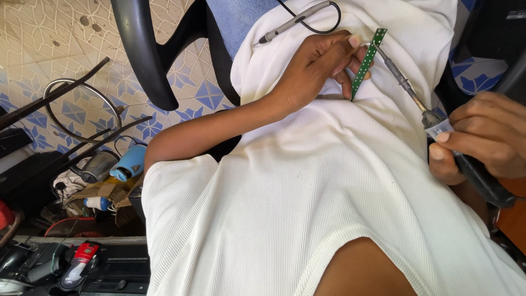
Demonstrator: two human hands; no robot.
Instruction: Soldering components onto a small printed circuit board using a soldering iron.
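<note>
My left hand (315, 66) pinched a narrow green perforated circuit-board strip (367, 61) against my white ribbed shirt (307, 186), my fingers (350, 43) clamped on its long edges near the middle, thumb hidden behind it. The strip stood tilted, its upper end clear above my fingertips and its lower end tucked below them. I judged it very light, thin and stiff, yet brittle enough to snap if bent, so the bare edges at mid-length were the sound place to grip, away from the end where the hot tip met it

My right hand (482, 142) was closed around the black handle of a soldering iron with a grey metal shaft (405, 85), fingers wrapped just behind the pale collar. The shaft ran up and across from those fingers to the upper end of the strip; the tip looked to be touching it, though I could not be sure. The iron seemed light but tip-hot, to be held only by the handle

A slim grey probe on a black cable (296, 22) lay on the shirt just beyond my left knuckles. A black chair armrest (145, 49) curved over the patterned tiled floor (49, 38), well away from both hands
</note>
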